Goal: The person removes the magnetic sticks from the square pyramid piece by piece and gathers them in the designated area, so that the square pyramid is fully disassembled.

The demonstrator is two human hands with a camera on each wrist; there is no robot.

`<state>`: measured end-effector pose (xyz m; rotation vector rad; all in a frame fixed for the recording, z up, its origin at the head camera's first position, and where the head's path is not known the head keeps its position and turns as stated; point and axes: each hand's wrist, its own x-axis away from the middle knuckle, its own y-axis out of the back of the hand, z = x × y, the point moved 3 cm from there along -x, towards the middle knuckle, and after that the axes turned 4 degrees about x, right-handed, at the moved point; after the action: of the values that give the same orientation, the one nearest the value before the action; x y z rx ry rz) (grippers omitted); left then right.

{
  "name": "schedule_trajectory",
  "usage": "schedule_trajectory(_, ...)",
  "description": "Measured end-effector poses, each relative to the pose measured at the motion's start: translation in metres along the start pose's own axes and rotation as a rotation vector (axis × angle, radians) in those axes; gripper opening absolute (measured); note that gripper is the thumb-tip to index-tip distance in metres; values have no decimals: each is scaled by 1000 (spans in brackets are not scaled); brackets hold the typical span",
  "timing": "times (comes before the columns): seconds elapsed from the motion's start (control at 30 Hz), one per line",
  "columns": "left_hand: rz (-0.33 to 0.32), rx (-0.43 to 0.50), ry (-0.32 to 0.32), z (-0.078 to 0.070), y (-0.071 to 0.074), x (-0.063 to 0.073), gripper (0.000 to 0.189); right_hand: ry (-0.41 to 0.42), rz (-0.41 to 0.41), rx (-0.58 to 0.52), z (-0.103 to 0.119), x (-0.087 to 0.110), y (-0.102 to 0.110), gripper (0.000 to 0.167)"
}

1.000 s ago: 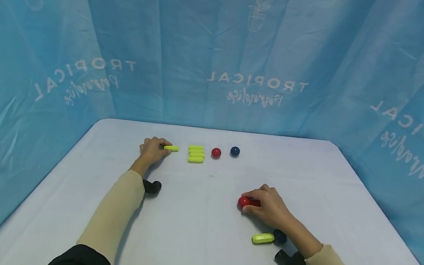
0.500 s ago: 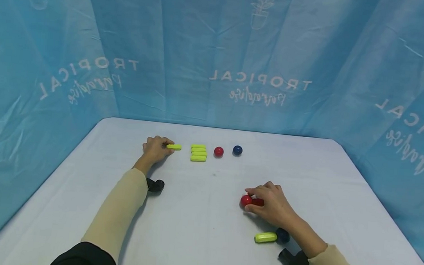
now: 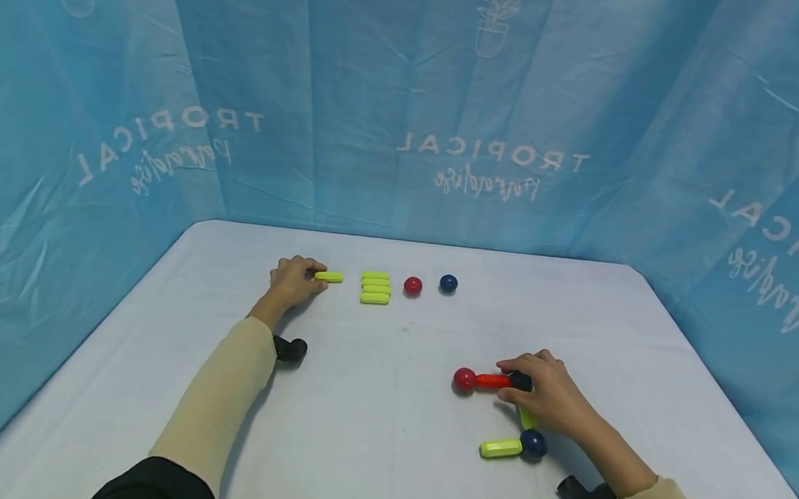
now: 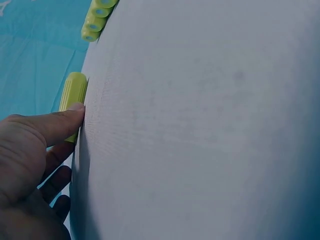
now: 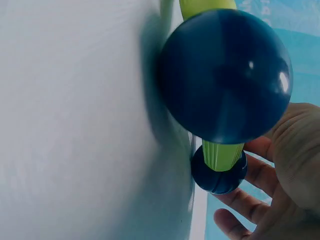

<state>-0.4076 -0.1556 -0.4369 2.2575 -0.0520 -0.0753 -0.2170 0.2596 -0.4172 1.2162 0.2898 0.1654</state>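
At the far left of the table, my left hand (image 3: 289,283) pinches a yellow-green rod (image 3: 330,276) between thumb and fingers; the left wrist view shows the thumb on the same rod (image 4: 74,89). My right hand (image 3: 551,393) holds a dark blue ball (image 3: 520,381) with thumb and fingers on either side. A red rod (image 3: 493,381) joins that ball to a red ball (image 3: 464,379). From the held ball, a yellow-green rod (image 3: 527,419) leads to a nearer blue ball (image 3: 533,444), large in the right wrist view. Another yellow-green rod (image 3: 500,448) extends left from it.
Several yellow-green rods (image 3: 375,288) lie side by side at the back of the white table (image 3: 361,401). Right of them sit a loose red ball (image 3: 413,286) and a loose blue ball (image 3: 448,284). A blue printed curtain (image 3: 354,107) hangs behind and around the table.
My right hand has shifted right, from the red rod and red ball to the blue ball, uncovering the red rod. My left hand stays with its yellow-green rod.
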Motion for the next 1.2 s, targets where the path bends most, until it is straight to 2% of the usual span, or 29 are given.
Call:
schedule_trajectory(0.3, 3, 20, -9, 3, 4, 2, 39, -9, 33, -88, -3, -7, -8, 31)
schedule_trajectory(0.47, -39, 123, -40, 3, 9, 9, 43, 5, 45, -98, 2, -11, -14, 26)
schedule_trajectory(0.57, -75, 190, -98, -5, 11, 19, 42, 32, 38, -89, 7, -12, -16, 25)
schedule_trajectory(0.7, -54, 245, -216, -28, 4, 44, 39, 55, 36, -82, 16, -14, -19, 24)
schedule_trajectory(0.8, 19, 279, -287, -51, -10, 72, 38, 69, 46, -80, 23, -15, -22, 24)
schedule_trajectory(0.93, 158, 313, -306, -77, -34, 110, 38, 96, 52, -78, 31, -16, -24, 24)
schedule_trajectory(1.03, 248, 290, -309, -92, -53, 134, 39, 109, 55, -70, 37, -16, -27, 24)
schedule_trajectory(1.2, 340, 241, -345, -110, -76, 160, 45, 119, 62, -57, 46, -17, -30, 24)
